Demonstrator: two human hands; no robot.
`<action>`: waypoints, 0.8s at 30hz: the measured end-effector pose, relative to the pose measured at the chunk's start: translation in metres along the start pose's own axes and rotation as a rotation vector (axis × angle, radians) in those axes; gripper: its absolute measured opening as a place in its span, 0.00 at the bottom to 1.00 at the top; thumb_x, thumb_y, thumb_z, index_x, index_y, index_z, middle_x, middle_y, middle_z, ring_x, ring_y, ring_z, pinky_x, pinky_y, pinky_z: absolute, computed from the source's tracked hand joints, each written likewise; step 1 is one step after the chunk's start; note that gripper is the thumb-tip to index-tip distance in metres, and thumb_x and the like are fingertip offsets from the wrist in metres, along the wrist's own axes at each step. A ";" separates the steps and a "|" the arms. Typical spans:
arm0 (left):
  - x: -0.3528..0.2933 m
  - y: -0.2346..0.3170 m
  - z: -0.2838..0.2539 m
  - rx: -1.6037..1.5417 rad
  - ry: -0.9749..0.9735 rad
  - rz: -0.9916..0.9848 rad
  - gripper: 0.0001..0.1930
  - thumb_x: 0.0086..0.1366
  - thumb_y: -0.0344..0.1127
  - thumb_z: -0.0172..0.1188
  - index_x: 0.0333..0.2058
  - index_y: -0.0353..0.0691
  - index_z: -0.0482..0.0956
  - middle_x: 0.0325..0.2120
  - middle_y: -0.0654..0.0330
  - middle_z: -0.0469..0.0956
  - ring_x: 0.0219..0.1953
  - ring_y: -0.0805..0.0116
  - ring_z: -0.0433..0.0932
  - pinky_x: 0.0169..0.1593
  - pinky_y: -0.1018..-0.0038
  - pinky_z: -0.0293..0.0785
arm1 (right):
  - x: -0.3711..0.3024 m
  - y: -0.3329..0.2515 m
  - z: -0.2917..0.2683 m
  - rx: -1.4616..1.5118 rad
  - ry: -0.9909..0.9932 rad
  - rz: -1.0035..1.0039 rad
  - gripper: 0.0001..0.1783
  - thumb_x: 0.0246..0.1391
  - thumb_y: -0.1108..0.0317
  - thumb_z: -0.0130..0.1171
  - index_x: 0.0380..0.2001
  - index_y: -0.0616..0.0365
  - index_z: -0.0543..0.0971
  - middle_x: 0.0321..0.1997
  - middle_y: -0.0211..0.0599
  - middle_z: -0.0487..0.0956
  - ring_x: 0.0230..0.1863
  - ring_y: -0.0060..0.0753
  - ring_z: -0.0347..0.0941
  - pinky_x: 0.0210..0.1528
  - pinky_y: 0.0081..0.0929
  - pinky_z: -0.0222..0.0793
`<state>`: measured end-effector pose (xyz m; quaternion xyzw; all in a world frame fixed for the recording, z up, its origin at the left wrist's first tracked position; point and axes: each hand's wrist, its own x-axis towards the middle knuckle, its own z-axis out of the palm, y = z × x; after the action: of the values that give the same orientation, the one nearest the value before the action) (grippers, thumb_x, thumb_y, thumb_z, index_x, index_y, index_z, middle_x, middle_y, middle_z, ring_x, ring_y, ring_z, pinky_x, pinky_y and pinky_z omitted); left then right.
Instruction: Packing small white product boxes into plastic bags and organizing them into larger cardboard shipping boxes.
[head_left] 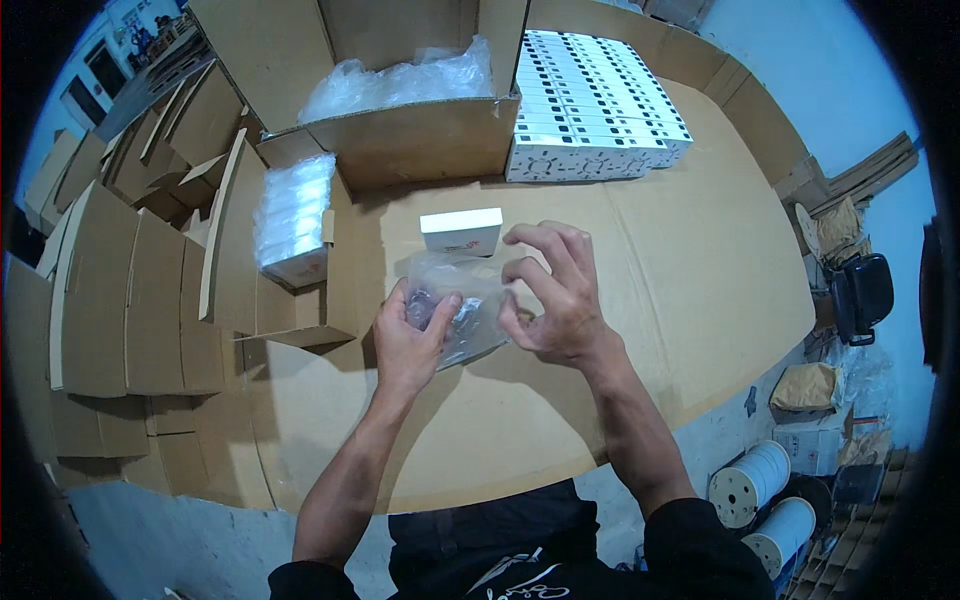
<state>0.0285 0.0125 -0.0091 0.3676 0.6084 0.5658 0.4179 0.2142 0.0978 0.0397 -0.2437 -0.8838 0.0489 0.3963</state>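
Note:
Over the cardboard-covered table, my left hand (pixel 408 340) grips a clear plastic bag (pixel 455 345), thumb on top and fingers wrapped round its left side. My right hand (pixel 558 300) pinches the bag's right edge between thumb and index finger, its other fingers curled above. Whether anything lies inside the bag is hard to tell through the crinkled film. Just beyond the bag, a small white box (pixel 460 232) rests on the table.
An open carton (pixel 425 140) of clear bubble bags stands at the back. To its left, a smaller carton (pixel 340 270) holds wrapped packs (pixel 293 215). Rows of white boxes (pixel 585 160) sit back right. Folded cardboard (pixel 150 300) fills the left; cable spools (pixel 748 483) stand on the floor at right.

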 end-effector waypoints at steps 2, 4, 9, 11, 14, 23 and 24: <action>-0.002 0.003 0.001 0.025 -0.016 -0.016 0.13 0.64 0.35 0.70 0.41 0.35 0.77 0.28 0.65 0.80 0.25 0.81 0.75 0.28 0.79 0.72 | 0.005 -0.011 -0.002 -0.130 0.035 0.014 0.21 0.39 0.68 0.73 0.40 0.53 0.80 0.50 0.35 0.77 0.52 0.41 0.71 0.55 0.43 0.63; -0.002 0.003 0.003 0.050 -0.034 -0.033 0.14 0.64 0.34 0.70 0.42 0.34 0.77 0.29 0.64 0.81 0.26 0.80 0.76 0.30 0.79 0.73 | 0.001 -0.011 0.003 -0.153 0.000 0.007 0.22 0.41 0.66 0.73 0.42 0.52 0.80 0.50 0.34 0.78 0.52 0.40 0.71 0.55 0.43 0.62; 0.002 -0.008 0.000 0.065 -0.037 0.108 0.13 0.65 0.32 0.69 0.44 0.37 0.77 0.31 0.69 0.78 0.29 0.83 0.73 0.31 0.82 0.69 | -0.002 -0.004 0.011 -0.120 -0.026 0.025 0.22 0.44 0.65 0.73 0.45 0.53 0.80 0.48 0.31 0.79 0.50 0.38 0.72 0.53 0.40 0.61; 0.001 -0.007 0.001 0.073 -0.030 0.106 0.14 0.65 0.32 0.70 0.45 0.36 0.77 0.32 0.68 0.78 0.30 0.82 0.74 0.32 0.81 0.71 | -0.002 0.000 0.010 -0.089 0.087 0.099 0.22 0.45 0.67 0.73 0.45 0.53 0.80 0.45 0.31 0.80 0.49 0.37 0.72 0.51 0.38 0.61; 0.001 -0.005 0.001 0.072 -0.007 0.121 0.15 0.63 0.35 0.72 0.43 0.35 0.77 0.32 0.65 0.80 0.33 0.79 0.76 0.37 0.78 0.74 | -0.002 0.003 0.008 -0.093 0.071 0.143 0.21 0.45 0.68 0.73 0.45 0.54 0.80 0.43 0.30 0.80 0.47 0.36 0.73 0.50 0.38 0.62; -0.001 0.002 0.003 0.088 0.004 0.122 0.16 0.61 0.36 0.73 0.38 0.33 0.77 0.31 0.61 0.81 0.34 0.76 0.77 0.39 0.74 0.76 | -0.006 0.008 0.012 0.013 0.006 0.158 0.19 0.46 0.76 0.68 0.44 0.56 0.80 0.39 0.33 0.79 0.44 0.37 0.73 0.49 0.39 0.64; -0.001 0.002 0.003 0.091 0.008 0.121 0.16 0.61 0.36 0.74 0.39 0.33 0.77 0.31 0.61 0.81 0.34 0.76 0.77 0.39 0.74 0.76 | -0.007 0.008 0.012 0.013 0.005 0.159 0.19 0.46 0.76 0.68 0.44 0.56 0.80 0.39 0.33 0.79 0.44 0.37 0.73 0.49 0.39 0.64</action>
<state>0.0317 0.0130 -0.0067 0.4201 0.6117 0.5632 0.3635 0.2124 0.1031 0.0249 -0.3108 -0.8603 0.0854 0.3950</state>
